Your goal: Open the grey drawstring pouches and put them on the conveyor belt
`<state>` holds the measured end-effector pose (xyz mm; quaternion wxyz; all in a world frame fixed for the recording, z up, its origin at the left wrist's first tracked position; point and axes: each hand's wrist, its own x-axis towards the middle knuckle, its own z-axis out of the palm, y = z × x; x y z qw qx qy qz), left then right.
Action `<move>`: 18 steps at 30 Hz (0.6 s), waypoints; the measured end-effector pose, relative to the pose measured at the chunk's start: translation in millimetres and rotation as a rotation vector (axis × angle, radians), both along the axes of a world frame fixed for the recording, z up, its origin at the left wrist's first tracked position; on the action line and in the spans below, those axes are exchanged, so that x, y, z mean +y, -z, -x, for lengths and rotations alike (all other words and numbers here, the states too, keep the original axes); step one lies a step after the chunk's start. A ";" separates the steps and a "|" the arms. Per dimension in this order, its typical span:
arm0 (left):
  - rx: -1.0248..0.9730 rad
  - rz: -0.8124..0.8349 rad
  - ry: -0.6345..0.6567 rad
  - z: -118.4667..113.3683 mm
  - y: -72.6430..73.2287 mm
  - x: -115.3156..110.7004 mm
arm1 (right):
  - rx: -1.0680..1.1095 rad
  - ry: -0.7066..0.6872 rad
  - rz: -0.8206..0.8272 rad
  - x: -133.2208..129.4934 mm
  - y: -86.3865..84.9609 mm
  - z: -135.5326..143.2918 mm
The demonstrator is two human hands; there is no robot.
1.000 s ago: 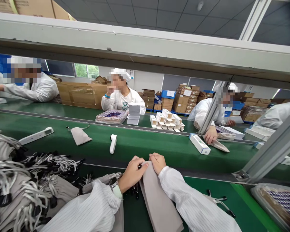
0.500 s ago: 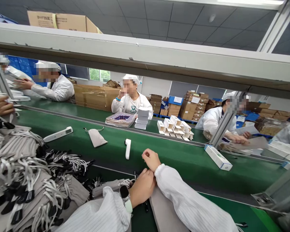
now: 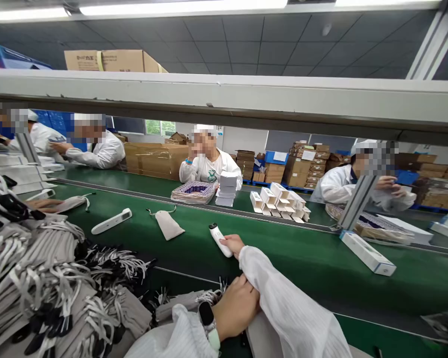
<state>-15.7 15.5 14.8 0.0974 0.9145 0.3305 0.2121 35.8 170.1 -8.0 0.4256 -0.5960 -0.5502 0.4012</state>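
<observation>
My right hand (image 3: 234, 245) is closed on the lower end of a white handheld thermometer (image 3: 219, 239), whose black tip points up and left over the green conveyor belt (image 3: 283, 253). Below it, my left hand (image 3: 239, 304), with a watch on the wrist, is curled against my right sleeve; its fingertips and anything in them are hidden. Under my forearms lies a flat grey stack (image 3: 263, 335), partly covered. Left of the held thermometer, a grey drawstring pouch (image 3: 168, 225) and another white thermometer (image 3: 112, 222) lie on the belt.
Many grey pouches with white cords (image 3: 59, 278) are heaped at left. A white box (image 3: 369, 252) lies at right by a metal post (image 3: 369, 191). Across the belt stand open white cartons (image 3: 280, 203), a basket (image 3: 193, 192) and several co-workers. A shelf beam (image 3: 224, 92) crosses overhead.
My right hand has taken hold of the thermometer, which has turned and tilts up-left. My left hand stays close to my right arm. The view has shifted, and a pouch now shows at far left.
</observation>
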 end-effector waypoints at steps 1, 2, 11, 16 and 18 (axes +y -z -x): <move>0.010 -0.011 0.002 -1.3 0.5 1.1 | 0.072 -0.013 0.004 -5.5 -0.1 -13.3; 0.001 -0.018 0.000 -2.5 0.5 2.0 | 0.140 -0.022 0.001 -12.6 -1.6 -27.8; -0.424 0.266 0.040 -3.6 -16.7 1.1 | 0.650 -0.249 -0.082 -98.1 -58.0 -125.6; -0.441 0.324 0.023 -4.7 -17.4 0.3 | 0.639 -0.310 -0.045 -111.6 -59.9 -122.4; -0.466 0.318 -0.039 -4.7 -16.4 0.4 | 0.625 -0.350 -0.017 -111.2 -53.4 -119.4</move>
